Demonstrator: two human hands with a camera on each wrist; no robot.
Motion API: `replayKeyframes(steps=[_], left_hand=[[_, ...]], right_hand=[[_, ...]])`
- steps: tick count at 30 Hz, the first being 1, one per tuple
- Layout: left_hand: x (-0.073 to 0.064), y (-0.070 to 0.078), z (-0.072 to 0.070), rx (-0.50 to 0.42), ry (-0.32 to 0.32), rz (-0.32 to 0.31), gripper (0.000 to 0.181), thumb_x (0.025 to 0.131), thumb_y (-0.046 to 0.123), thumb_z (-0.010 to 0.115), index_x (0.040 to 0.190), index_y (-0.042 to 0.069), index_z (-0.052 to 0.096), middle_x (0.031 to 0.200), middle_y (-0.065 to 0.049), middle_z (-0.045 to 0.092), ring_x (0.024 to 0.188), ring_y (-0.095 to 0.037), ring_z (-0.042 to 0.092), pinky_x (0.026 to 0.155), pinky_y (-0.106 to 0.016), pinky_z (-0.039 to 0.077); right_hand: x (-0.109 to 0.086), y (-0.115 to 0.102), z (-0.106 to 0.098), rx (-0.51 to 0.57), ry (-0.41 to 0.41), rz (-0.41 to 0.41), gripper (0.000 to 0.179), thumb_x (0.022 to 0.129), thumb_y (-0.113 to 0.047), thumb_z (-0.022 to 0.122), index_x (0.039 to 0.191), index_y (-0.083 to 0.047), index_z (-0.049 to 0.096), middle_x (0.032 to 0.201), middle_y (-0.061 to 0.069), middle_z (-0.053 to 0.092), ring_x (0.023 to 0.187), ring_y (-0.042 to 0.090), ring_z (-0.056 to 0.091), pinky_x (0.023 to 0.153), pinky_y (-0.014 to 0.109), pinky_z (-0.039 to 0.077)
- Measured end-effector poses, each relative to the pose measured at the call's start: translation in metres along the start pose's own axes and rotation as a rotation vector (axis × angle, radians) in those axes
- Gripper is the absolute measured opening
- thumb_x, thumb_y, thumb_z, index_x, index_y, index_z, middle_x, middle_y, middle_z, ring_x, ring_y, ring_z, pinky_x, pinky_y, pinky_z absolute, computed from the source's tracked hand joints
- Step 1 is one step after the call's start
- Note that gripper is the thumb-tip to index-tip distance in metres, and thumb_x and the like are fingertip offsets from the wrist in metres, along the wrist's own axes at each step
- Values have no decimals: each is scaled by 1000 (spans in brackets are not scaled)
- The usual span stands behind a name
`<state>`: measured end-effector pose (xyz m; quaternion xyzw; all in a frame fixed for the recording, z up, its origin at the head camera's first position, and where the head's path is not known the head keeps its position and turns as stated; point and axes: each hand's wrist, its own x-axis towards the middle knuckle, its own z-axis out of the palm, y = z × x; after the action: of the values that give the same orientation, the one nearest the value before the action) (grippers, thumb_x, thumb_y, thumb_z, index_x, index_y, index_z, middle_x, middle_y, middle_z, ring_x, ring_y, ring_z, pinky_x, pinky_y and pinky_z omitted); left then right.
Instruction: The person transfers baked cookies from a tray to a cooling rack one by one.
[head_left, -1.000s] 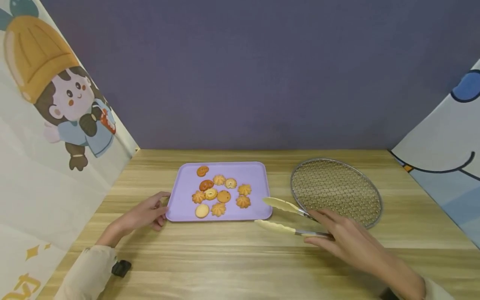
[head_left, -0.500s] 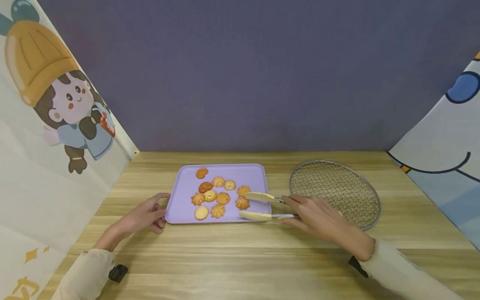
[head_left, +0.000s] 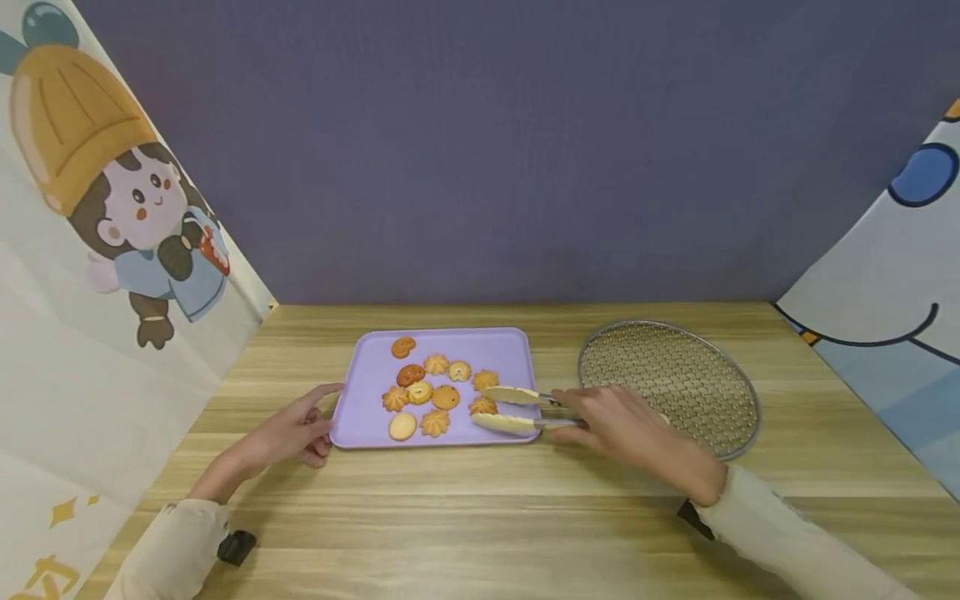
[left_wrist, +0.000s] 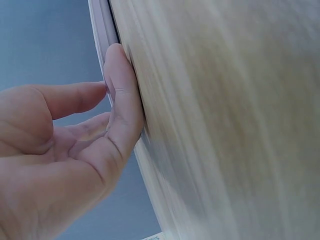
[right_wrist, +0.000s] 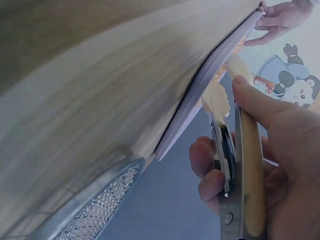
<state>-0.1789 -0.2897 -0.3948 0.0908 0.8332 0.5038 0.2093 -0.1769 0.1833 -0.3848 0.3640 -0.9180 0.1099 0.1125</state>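
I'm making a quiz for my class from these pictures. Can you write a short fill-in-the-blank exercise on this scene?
1. The right hand holds a pair of ____.
2. The cookies lie on a ____ tray.
3. The left hand touches the tray's ____ edge.
4. The round mesh rack holds ____ cookies.

Missing words: tongs; purple; left; no

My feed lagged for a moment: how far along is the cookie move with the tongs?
Nothing is done: the wire rack holds no cookies. In hand: the right hand holds the tongs around a cookie on the purple tray, which the left hand touches. All the cookies remain.
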Motion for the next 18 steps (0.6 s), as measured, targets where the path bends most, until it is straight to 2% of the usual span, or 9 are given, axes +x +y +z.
replayKeyframes(steps=[5,10,14,18], left_hand=[[-2,-1,1,7,10,-7,64,104,3,45,158,3,10,88,-17,51,76,-24,57,67,-38,61],[0,-2,4,16,4,-2,63,104,2,44,158,1,11,88,-16,51,76,-23,56,67,-37,61],[0,-1,4,21,11,-8,62,104,1,43,157,1,13,87,-15,51,76,-22,56,68,-37,61],[-1,0,4,30,21,-13,61,103,0,43,157,2,14,87,-15,51,76,-22,56,68,-37,61]], right_hand=[[-1,0,2,5,32,-23,51,86,-40,76,120,-4,69,91,8,74,48,-4,41,41,9,35],[-13,4,1,-4,111,-38,50,84,-40,78,119,-4,71,101,9,75,54,-2,52,49,15,48],[-22,7,-4,-22,144,-8,50,83,-38,80,119,-5,71,92,5,74,50,-4,42,44,14,41],[-30,11,-9,-42,179,11,49,82,-36,81,118,-3,71,89,7,75,51,-2,48,43,15,43]])
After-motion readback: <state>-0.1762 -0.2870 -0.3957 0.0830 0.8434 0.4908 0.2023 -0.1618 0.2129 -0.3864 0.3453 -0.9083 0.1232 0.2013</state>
